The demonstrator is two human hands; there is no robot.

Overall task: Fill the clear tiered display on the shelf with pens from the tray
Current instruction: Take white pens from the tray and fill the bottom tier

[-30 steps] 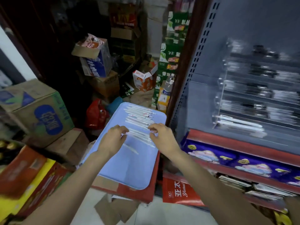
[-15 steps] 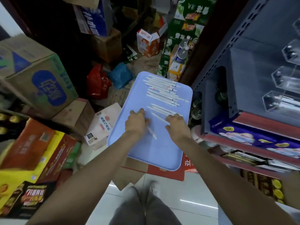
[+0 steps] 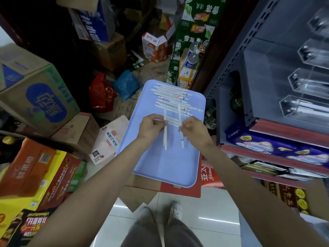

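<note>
A light blue tray (image 3: 165, 166) lies on a red carton in front of me, with several white pens (image 3: 170, 97) in a row across its far half. My left hand (image 3: 151, 126) pinches one white pen (image 3: 165, 136), held lengthwise above the tray. My right hand (image 3: 194, 130) pinches another white pen (image 3: 180, 134) the same way. The clear tiered display (image 3: 308, 81) stands on the grey shelf at the right, its end faces towards me.
Cardboard cartons (image 3: 35, 97) and drink boxes crowd the left side and the floor behind the tray. A red-edged shelf (image 3: 277, 132) with purple packets (image 3: 267, 143) runs along the right. White floor tiles (image 3: 210, 216) and my feet show below.
Both hands have lifted a pen each off the tray; earlier they were pressing down on the pens. The camera has tilted down, so the display has shifted to the upper right.
</note>
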